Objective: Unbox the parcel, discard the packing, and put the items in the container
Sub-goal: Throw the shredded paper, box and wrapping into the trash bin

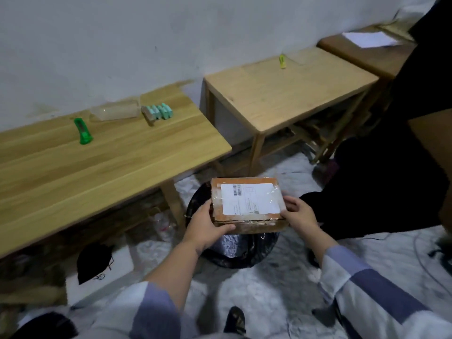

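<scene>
A single view is given, taken from a wide-angle camera worn on the person's head. It is aimed forward and steeply down, so that both forearms are seen rising from the bottom edge. The left hand (208, 228) and right hand (299, 216) are seen at close range near the middle, the bench (97, 162) at left, the wall (146, 45) beyond it.

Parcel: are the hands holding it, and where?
Yes. The left hand grips the parcel at its left end; the right hand holds its right end.
</scene>
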Motion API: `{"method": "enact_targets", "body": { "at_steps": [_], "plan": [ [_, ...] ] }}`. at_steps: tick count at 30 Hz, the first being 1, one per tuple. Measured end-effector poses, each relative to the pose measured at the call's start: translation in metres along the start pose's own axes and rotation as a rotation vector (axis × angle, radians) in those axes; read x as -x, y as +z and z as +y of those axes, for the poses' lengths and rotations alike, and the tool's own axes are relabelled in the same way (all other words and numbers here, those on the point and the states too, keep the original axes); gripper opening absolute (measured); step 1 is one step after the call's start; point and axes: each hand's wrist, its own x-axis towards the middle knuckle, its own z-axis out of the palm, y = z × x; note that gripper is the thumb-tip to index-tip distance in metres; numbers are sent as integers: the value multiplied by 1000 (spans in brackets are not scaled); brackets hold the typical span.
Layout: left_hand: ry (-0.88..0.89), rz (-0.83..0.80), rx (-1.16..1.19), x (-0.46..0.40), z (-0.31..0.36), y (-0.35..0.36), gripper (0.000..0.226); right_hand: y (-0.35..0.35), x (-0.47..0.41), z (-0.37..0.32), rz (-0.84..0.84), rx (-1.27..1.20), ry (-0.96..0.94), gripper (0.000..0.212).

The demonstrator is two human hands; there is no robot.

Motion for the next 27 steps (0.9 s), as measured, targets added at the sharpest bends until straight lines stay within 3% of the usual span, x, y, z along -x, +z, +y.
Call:
{"method": "enact_targets", "body": {
  "at_steps": [4,12,17,22,27],
  "plan": [
    [-134,-69,-13,-9,-30,20,104,10,-10,41,-12,69,97,39],
    [-217,-160,-11,-73,-102,51,99,69,-82,95,-68,161,169,40],
    [-308,-234,-69,-108,-142,66,110,107,-131,126,-258,209,222,49],
    [-305,-237,-76,-109,-147,66,99,129,-130,120,-288,327,218,44],
    [-275,-290,-105,-117,-113,41,69,123,-125,73,-347,507,119,39]
  ]
}}
